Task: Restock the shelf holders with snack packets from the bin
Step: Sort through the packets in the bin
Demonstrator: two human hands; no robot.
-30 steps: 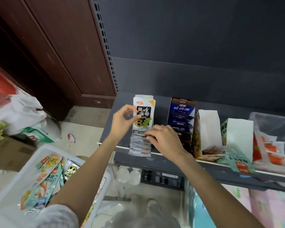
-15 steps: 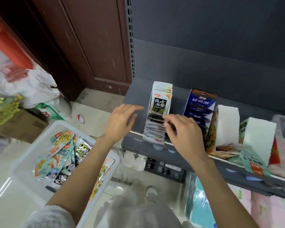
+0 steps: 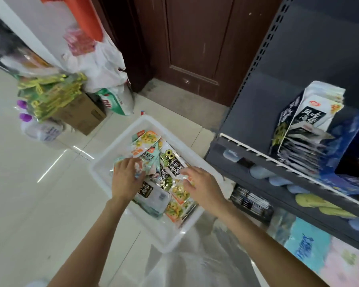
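From the head camera, looking down, a white plastic bin (image 3: 120,141) sits on the pale tiled floor (image 3: 29,204) just beside the dark grey shelf (image 3: 257,162), and it holds a loose heap of snack packets (image 3: 170,162), some pale green with orange corners, some black and white with green print. Both hands are down in the bin. The left hand (image 3: 125,179) lies on the packets at the left of the heap, its grip curled over the edge of a pale green packet (image 3: 147,146), though motion blur hides whether the thumb closes under it. The right hand (image 3: 203,187) hovers low over the right side of the heap, its grip loosely spread with fingertips touching a black-and-white packet (image 3: 173,164); it lifts nothing. Up on the shelf, at the right edge, a seaweed display holder (image 3: 311,123) stands tilted and packed with black-and-white sachets, with a dark blue display box (image 3: 356,141) touching its right side. Behind the bin a brown wooden door (image 3: 195,48) meets the floor. To the left, a cardboard box (image 3: 81,114) carries a stack of green and gold packets (image 3: 50,94), beside a white plastic bag (image 3: 104,65).
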